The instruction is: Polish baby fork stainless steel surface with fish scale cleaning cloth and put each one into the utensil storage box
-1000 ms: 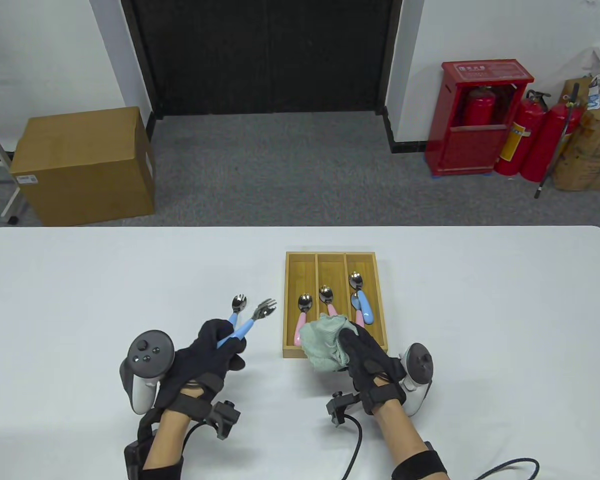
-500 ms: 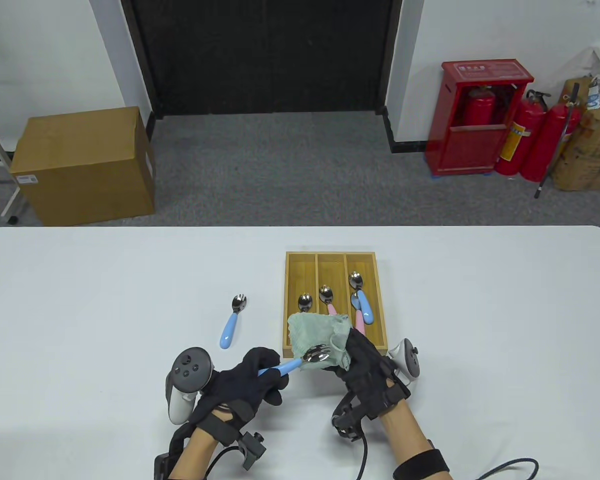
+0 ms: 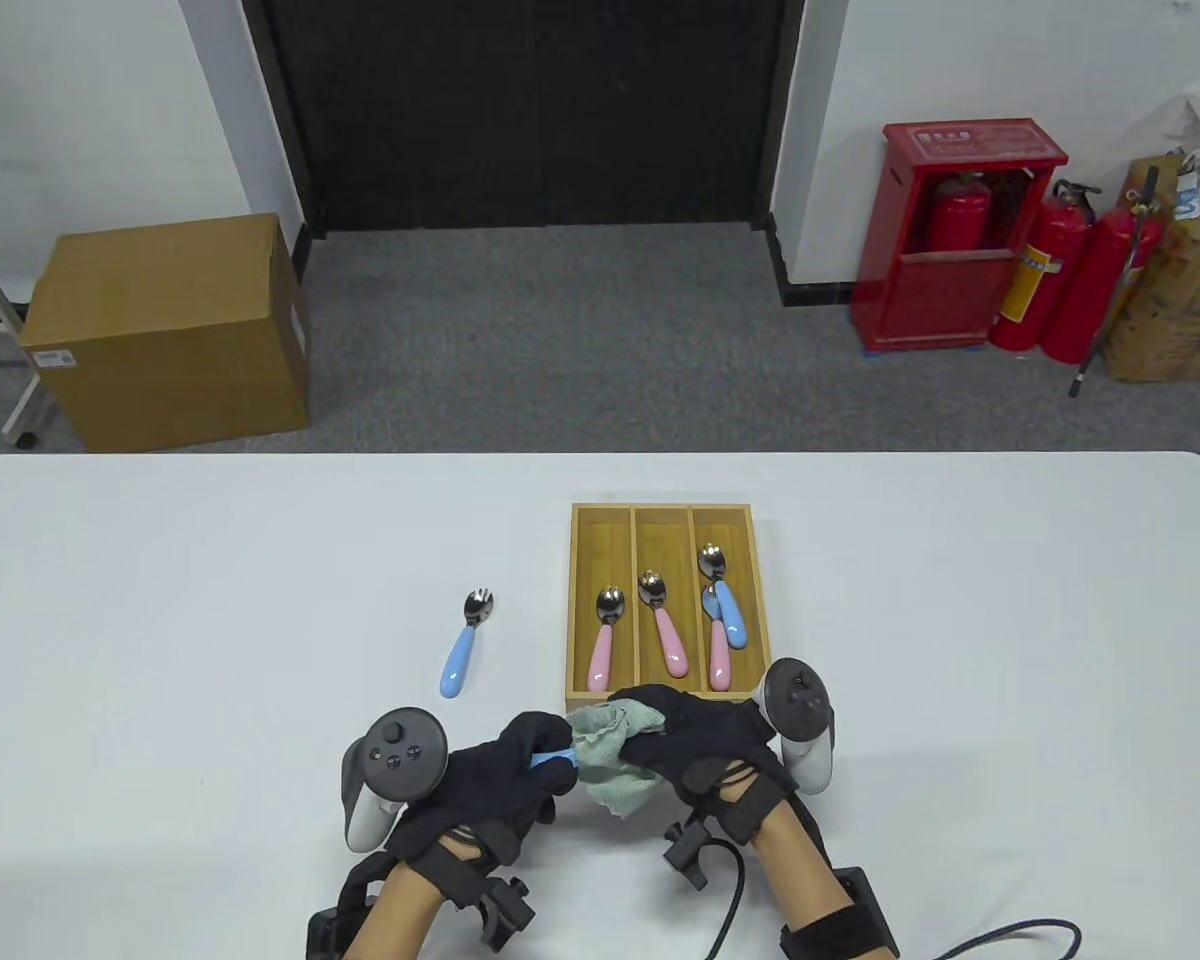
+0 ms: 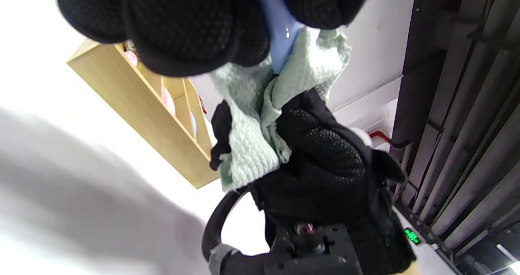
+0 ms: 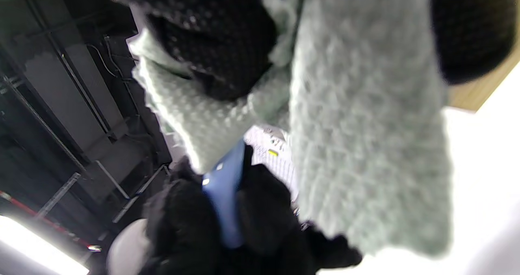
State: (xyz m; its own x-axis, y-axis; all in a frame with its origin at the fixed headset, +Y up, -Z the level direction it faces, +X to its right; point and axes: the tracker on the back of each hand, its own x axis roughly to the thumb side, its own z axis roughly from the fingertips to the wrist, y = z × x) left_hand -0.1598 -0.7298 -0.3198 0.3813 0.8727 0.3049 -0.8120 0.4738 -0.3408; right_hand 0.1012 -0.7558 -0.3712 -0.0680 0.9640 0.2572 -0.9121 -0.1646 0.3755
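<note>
Since 0.5 s ago: fork head, then lying bare on the spread cloth, now wrapped out of sight; both hands lower and closer together, near the table's near edge. Left hand (image 3: 505, 775) fingers curled, pinching the blue fork handle (image 3: 557, 762); only a short stub of blue shows between glove and cloth. Right hand (image 3: 700, 745) closed round the green cleaning cloth (image 3: 608, 750), which is bunched over the fork's metal end; head hidden in all views. Loose corner of cloth hangs below the right hand.

Surroundings: second blue-handled fork (image 3: 463, 645) lies alone on the table (image 3: 160, 600), left of the box, head pointing to the far edge, well apart from the hands. Nothing lies between hands and box; right-hand knuckles overlap the box's near wall in the table view.

Wooden utensil box (image 3: 660, 512), three compartments. Left: one pink-handled utensil (image 3: 602, 640). Middle: one pink-handled utensil (image 3: 662, 622). Right: one blue-handled utensil (image 3: 723, 594) and one pink-handled (image 3: 717, 640), overlapping.
</note>
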